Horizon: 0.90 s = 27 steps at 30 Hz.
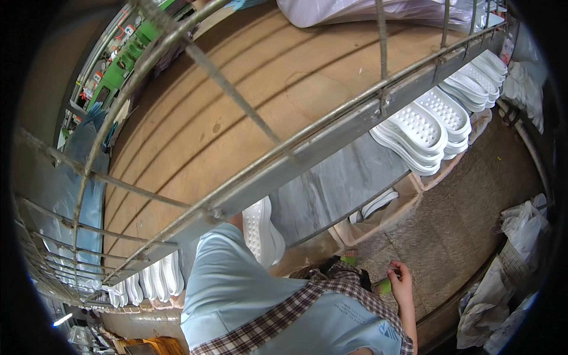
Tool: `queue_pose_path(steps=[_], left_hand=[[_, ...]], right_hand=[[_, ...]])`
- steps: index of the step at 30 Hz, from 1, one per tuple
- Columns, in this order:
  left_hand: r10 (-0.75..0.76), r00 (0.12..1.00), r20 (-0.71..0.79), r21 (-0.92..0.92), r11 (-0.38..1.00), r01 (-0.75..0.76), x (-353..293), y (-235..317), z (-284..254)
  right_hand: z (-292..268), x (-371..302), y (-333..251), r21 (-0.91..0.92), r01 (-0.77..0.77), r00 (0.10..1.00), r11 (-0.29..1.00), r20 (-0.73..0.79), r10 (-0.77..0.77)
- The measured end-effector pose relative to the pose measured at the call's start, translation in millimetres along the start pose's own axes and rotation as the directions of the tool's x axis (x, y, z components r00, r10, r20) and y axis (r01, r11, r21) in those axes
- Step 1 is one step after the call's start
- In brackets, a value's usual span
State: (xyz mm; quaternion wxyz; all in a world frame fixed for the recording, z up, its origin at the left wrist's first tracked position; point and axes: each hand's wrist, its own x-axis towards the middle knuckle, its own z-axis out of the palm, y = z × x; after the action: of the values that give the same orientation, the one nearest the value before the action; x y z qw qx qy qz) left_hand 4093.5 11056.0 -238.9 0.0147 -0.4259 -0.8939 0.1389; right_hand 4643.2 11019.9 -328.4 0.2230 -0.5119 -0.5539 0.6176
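Note:
My left arm, in a light blue sleeve (222,248), reaches in beneath the wooden shelf. The shelf edge hides the left hand. Right by that arm, white shoe soles (258,234) with studded inner faces stand on edge on the grey marbled worktop (334,183). My right hand (400,274) hangs low over the floor, apart from the worktop. Its fingers are curled together; what they hold, if anything, is too small to make out.
A wire rack and brown board (248,100) stretch above the worktop. Stacked white soles (423,127) sit at the right. Below the worktop are open bins (378,228), one with a sole inside. Plastic bags (523,228) lie at far right; green machinery (121,65) stands far left.

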Motion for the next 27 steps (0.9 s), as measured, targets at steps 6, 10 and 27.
queue_pose_path(steps=[6,10,27], left_hand=[[0.022,0.997,0.076,0.023,0.999,-0.024,33.7,21.2,-8.8],[0.031,0.994,0.104,0.040,0.999,-0.035,53.7,31.5,-12.1],[0.179,0.855,-0.486,-0.398,0.826,-0.399,-125.1,95.4,-182.4]], right_hand=[[7.7,7.9,-12.0,-0.062,0.082,0.996,0.995,-0.031,-0.084],[5.7,-0.3,-13.9,-0.096,0.089,0.994,0.991,-0.055,-0.095],[-38.1,45.7,-25.6,0.219,0.126,0.939,0.967,0.288,-0.188]])
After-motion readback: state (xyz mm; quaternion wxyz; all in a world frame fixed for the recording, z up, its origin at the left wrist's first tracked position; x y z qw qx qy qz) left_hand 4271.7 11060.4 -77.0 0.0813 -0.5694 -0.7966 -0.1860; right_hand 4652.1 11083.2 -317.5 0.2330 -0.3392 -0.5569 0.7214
